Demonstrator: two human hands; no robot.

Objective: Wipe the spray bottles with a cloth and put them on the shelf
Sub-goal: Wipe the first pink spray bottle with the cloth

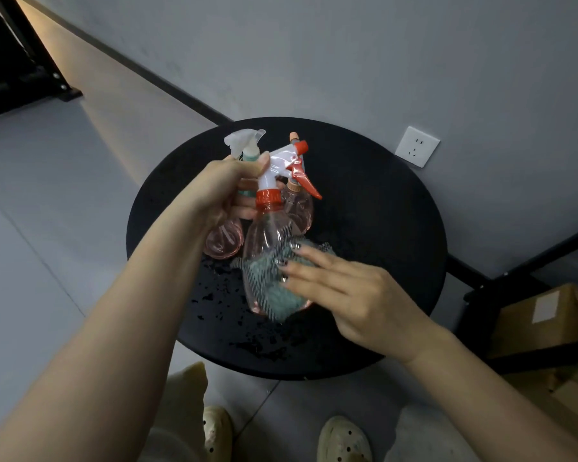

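While the left hand [229, 188] grips the orange-collared spray bottle [268, 248] at its neck, the right hand [341, 291] presses a teal cloth [274, 288] to its lower body.

Item held above the round black worktop [381, 201], which is spattered with water drops. Long axis near upright, trigger head up and leaning slightly away, base toward the person. Left grip: fingers curled around the neck just under the white trigger head. Right grip: fingers straight and spread, flat on the cloth, pinching nothing; it lies below and right of the neck hold. Also on the worktop, behind: a pink bottle with an orange nozzle [297, 208], a rounded pink bottle [222, 241], a clear-headed teal sprayer [247, 145]. Shelf [481, 295]: dark frame at right, nearer the right hand. Judged: wiping in progress; none shelved.
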